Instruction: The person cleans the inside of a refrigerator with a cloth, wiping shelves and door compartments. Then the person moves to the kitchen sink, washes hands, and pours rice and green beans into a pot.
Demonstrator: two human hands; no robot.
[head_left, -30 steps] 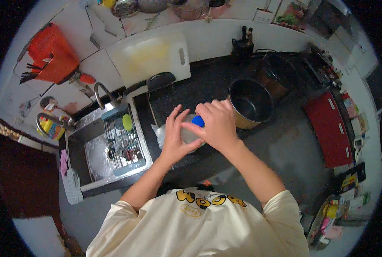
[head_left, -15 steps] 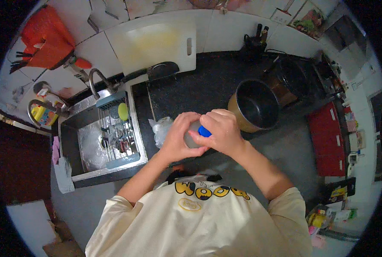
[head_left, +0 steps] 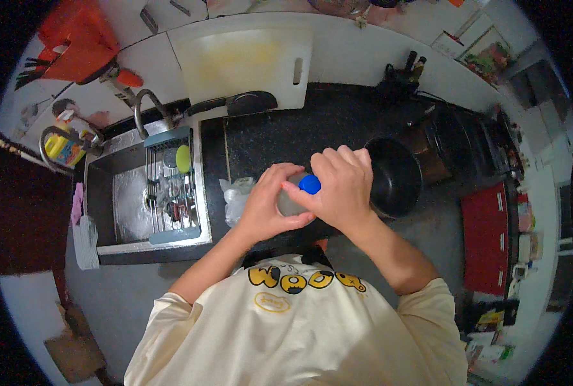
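Observation:
A pale, see-through bottle (head_left: 291,204) with a blue cap (head_left: 309,184) stands between my hands over the dark counter. My left hand (head_left: 266,202) is curved around the bottle's body, with its thumb along the near side. At the cap, my right hand (head_left: 342,185) has its thumb and bent fingers around the blue edge. Much of the bottle is hidden by the hands. Just left of my left hand lies a clear plastic bag (head_left: 236,201) with something whitish in it. Close to my right hand stands a deep pot (head_left: 396,183) with a black inside.
On the left is a steel sink (head_left: 129,174) with a dish rack (head_left: 171,138) across it and a green oval thing (head_left: 183,158). A white cutting board (head_left: 254,64) leans on the back wall. Behind the pot are a knife holder (head_left: 399,80) and a dark appliance (head_left: 457,138).
The view has shifted slightly. My right fingers have lifted and opened somewhat around the cap, showing more of its blue top. My left hand keeps its hold on the bottle.

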